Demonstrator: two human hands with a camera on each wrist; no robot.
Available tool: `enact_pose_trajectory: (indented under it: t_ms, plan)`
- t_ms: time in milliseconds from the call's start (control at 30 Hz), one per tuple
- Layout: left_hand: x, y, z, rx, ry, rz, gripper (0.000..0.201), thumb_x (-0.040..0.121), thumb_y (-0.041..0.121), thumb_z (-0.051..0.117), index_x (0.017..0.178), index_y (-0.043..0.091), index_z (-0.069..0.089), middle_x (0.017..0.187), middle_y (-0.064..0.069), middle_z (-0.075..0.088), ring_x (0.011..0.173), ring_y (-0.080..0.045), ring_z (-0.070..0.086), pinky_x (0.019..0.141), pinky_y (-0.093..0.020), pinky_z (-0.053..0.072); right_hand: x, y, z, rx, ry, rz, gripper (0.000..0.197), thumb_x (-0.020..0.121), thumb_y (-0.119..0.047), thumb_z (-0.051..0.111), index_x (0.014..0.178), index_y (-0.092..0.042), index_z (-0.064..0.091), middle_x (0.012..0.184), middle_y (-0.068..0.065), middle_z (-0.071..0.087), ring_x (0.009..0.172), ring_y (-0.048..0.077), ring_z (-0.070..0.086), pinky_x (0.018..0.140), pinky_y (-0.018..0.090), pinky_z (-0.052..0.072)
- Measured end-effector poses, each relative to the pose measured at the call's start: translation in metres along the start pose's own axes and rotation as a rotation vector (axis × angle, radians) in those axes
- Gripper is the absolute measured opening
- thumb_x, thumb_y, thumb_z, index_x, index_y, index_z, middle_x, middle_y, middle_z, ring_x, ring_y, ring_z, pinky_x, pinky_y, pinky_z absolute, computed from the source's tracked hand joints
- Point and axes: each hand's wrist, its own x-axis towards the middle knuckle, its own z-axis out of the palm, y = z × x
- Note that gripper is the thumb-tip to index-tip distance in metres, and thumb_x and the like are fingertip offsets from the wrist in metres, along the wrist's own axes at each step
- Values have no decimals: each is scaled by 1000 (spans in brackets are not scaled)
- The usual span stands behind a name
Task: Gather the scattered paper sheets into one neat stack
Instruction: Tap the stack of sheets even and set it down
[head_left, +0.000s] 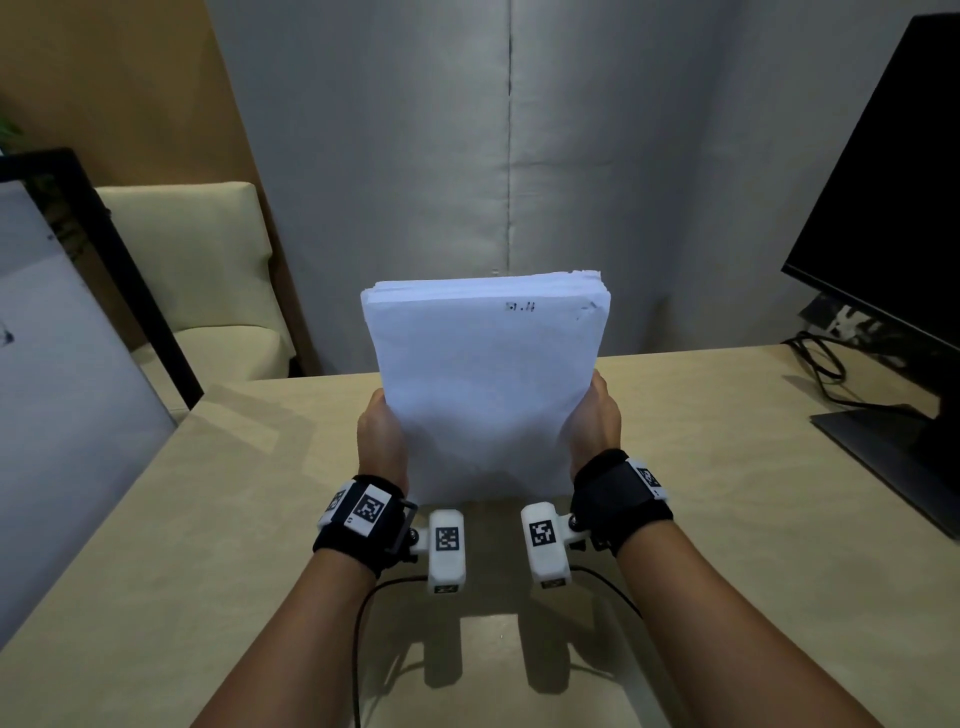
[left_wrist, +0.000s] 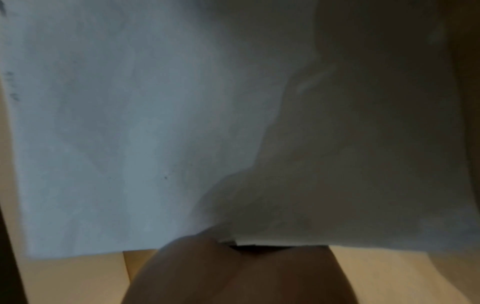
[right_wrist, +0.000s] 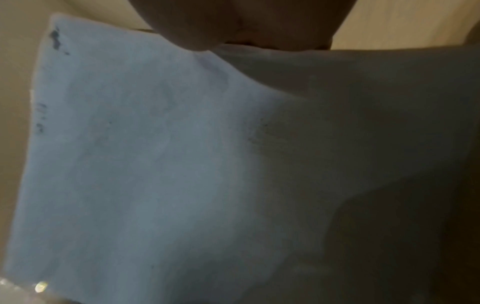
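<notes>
A thick stack of white paper sheets (head_left: 483, 384) stands upright on its short edge on the beige table (head_left: 208, 519), tilted slightly away from me. My left hand (head_left: 382, 436) grips its left edge and my right hand (head_left: 595, 426) grips its right edge, both low on the stack. The sheet tops are nearly flush, with a few edges stepped. In the left wrist view the paper (left_wrist: 130, 123) fills the picture above the palm (left_wrist: 233, 273). Likewise the paper (right_wrist: 142, 164) covers most of the right wrist view. My fingers behind the stack are hidden.
A black monitor (head_left: 893, 208) on a flat base (head_left: 904, 457) stands at the right, with cables (head_left: 821, 364) behind it. A whiteboard with a black frame (head_left: 62, 364) leans at the left. A cream chair (head_left: 208, 270) sits beyond the table, before a grey curtain.
</notes>
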Motion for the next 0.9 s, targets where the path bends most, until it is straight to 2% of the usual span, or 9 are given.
enact_pose_trajectory:
  t_ms: [100,167,233,400,533,633,733,833,900]
  plan:
    - [-3,12,0,50,34,56,19,101,17,46,91,10,60,93,-11,63,88,-29,61,75,-36,52,-1,2,2,-58,-7,-40,29,96,-28,38,93,-4,54,85,5,63,80,25,55,84,43,53]
    - [-6,23,-1,62,44,104,19,103,15,47,85,15,54,82,2,57,75,-11,55,62,-17,43,-3,-4,3,-7,-4,-14,27,97,-30,42,89,-8,57,83,4,60,72,22,52,74,35,51]
    - [-5,30,0,63,41,123,21,103,14,46,83,18,51,80,7,52,71,-5,49,55,-9,37,-1,-8,4,100,-16,30,27,99,-31,48,89,-10,61,84,4,60,72,21,52,71,30,45]
    - [-13,37,4,-34,63,104,28,88,37,44,87,13,57,93,-9,59,90,-30,55,81,-38,47,2,-2,4,153,-24,58,35,100,-39,49,97,-10,68,94,3,67,85,24,62,83,33,48]
    - [-21,34,5,-35,45,100,69,71,50,39,113,0,60,114,-21,61,105,-37,57,95,-46,47,-2,4,1,101,-22,27,44,102,-41,41,103,-6,68,96,4,69,80,22,62,82,33,48]
    - [-25,33,5,-37,35,68,69,75,51,38,120,1,58,118,-18,61,109,-36,56,97,-44,44,-3,4,-1,68,-22,20,48,103,-45,36,96,-10,69,95,2,69,85,24,63,82,31,48]
    - [-20,28,5,-26,39,27,40,97,43,39,110,11,59,111,-11,62,109,-34,57,93,-40,45,-9,1,-4,96,-72,39,59,103,-56,26,89,-17,69,95,-1,73,86,19,67,72,27,50]
    - [-18,30,5,-173,21,-106,37,107,41,33,87,23,58,90,4,61,88,-17,60,74,-27,41,-12,3,-6,139,-151,52,76,97,-67,15,106,-17,72,97,-2,75,86,13,69,64,23,50]
    - [-20,30,5,-190,-5,-114,38,106,45,32,87,26,58,90,7,61,81,-8,56,78,-26,39,-14,2,-7,175,-172,63,76,96,-69,19,118,-16,69,111,1,74,100,19,69,71,24,53]
